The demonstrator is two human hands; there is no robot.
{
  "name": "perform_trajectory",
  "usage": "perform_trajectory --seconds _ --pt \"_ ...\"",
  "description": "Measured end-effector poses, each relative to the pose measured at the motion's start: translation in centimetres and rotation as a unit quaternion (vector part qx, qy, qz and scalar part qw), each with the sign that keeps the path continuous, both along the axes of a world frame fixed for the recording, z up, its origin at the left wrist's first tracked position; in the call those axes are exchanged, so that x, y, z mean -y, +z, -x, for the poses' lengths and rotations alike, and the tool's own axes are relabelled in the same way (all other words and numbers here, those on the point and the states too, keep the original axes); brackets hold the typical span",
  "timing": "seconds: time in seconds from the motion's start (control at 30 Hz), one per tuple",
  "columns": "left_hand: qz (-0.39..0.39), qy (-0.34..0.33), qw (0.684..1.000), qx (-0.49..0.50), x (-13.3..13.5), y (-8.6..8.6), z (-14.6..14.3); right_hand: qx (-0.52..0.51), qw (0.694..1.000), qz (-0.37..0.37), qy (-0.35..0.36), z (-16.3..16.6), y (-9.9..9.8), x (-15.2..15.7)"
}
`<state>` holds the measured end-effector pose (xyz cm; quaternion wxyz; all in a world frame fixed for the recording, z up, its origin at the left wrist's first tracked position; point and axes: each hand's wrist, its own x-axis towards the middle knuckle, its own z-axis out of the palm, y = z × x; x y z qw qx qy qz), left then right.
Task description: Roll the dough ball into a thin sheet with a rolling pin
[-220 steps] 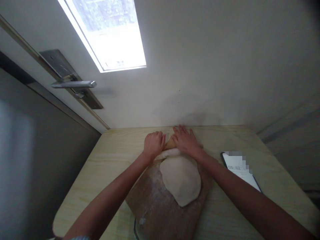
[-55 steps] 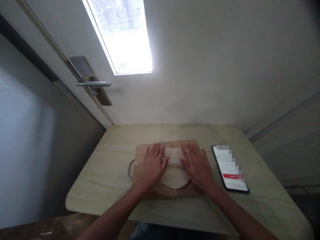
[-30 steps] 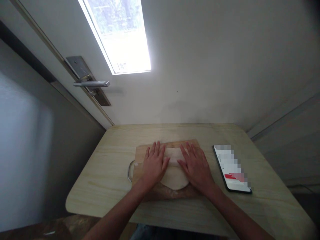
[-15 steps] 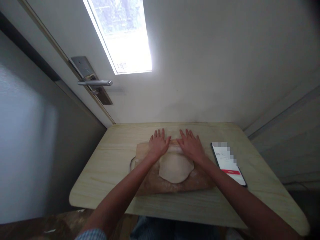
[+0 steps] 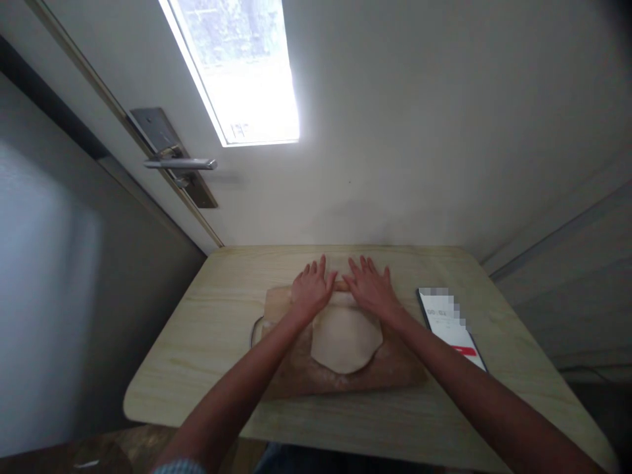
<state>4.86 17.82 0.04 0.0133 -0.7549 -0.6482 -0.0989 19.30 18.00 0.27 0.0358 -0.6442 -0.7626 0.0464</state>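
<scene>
A sheet of flattened dough, pale and roughly round, lies on a brown wooden board. At the board's far side, a short piece of a wooden rolling pin shows between my hands; their palms cover the rest. My left hand rests on the pin's left part with its fingers stretched forward. On the right part lies my right hand, fingers spread and pointing away from me. Both thumbs point inward towards each other. The dough's far edge is partly hidden by the hands and pin.
The board sits on a light wooden table pushed against a white door. A metal loop handle sticks out at the board's left. To the right lies a phone with a lit screen. A lever handle juts from the door.
My hands have come slightly closer together at the far side of the dough. The view has shifted a little, so the table and board appear slightly lower.
</scene>
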Motion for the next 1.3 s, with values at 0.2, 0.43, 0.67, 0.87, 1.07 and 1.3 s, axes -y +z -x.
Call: perform_trajectory --seconds 0.2,0.43,0.67,0.87,1.07,1.3 --pt "0.014 0.026 1.0 0.008 -1.6 0.5 -0.4 -0.014 0.999 0.027 -0.035 0.1 0.2 -1.5" --pt "-0.028 -0.063 0.997 -0.043 5.3 0.2 1.5 -0.005 0.997 -0.04 0.073 -0.3 0.1 5.1" --pt "0.004 -0.059 0.998 -0.03 4.2 0.0 1.9 0.0 0.996 -0.069 0.064 0.0 0.1 4.1" --pt "0.041 0.022 0.999 0.01 -1.6 -0.3 0.6 -0.007 0.999 -0.053 0.003 0.7 0.1 -1.3" --pt "0.039 0.02 0.999 -0.003 0.1 0.1 0.5 -0.008 1.0 0.0 -0.008 0.7 0.3 0.4" --pt "-0.047 -0.047 0.997 -0.042 7.8 -0.1 1.7 -0.011 0.995 -0.072 0.068 0.4 1.0 8.3"
